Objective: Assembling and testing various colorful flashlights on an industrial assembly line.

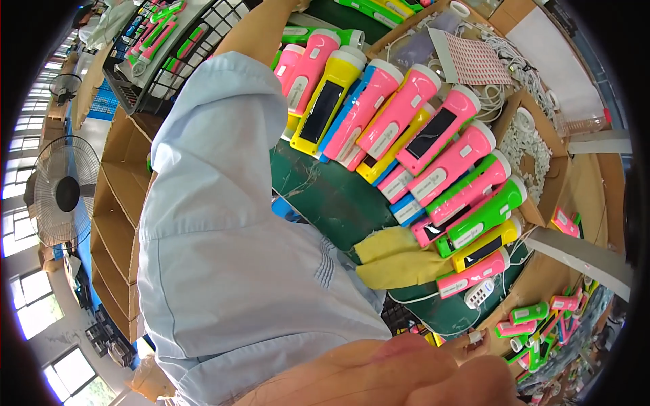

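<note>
Centrally, flashlights (440, 128) line a green table (338, 196); left hand (300, 5), far, cropped, and right hand (467, 344), near right, partly hidden: neither grip can be told.

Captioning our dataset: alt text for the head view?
Colourful flashlights lie piled in an arc on a green table, beside a yellow cloth. A blue-sleeved arm reaches the top edge, hand mostly cut off; a fan stands left.

On my feed, the bare left forearm (254, 34) reached toward the top edge, left hand (301, 5) mostly cropped; the right hand (467, 346) showed partly, low down.
</note>
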